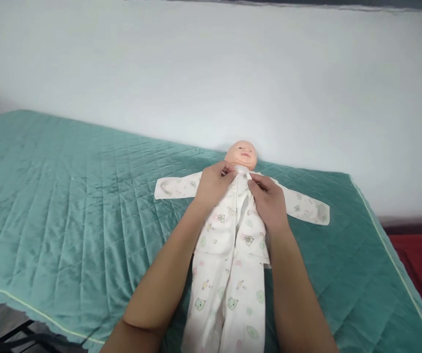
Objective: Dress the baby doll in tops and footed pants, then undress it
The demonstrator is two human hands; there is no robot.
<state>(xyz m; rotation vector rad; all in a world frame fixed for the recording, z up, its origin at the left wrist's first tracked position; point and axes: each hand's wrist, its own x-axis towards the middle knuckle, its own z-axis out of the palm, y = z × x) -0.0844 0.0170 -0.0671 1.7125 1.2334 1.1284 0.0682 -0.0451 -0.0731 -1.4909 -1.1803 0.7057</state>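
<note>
A baby doll (241,154) lies on its back, its head toward the wall. It wears a white baby jacket (220,225) printed with small animals, over matching baby trousers (211,304). The jacket's sleeves stretch out flat to both sides. Near the collar, my left hand (216,181) pinches the jacket's front edge on the left. My right hand (269,197) has its fingers closed on the opposite front edge, slightly lower. Between the two edges the front gapes open below the chest. The fingertips partly hide the collar fastening.
A green quilted cover (86,206) with a yellow-green trim spreads under the doll. Behind it rises a white wall (196,73). Something red (420,269) stands beyond the right edge, and dark metal bars (23,333) show at the lower left.
</note>
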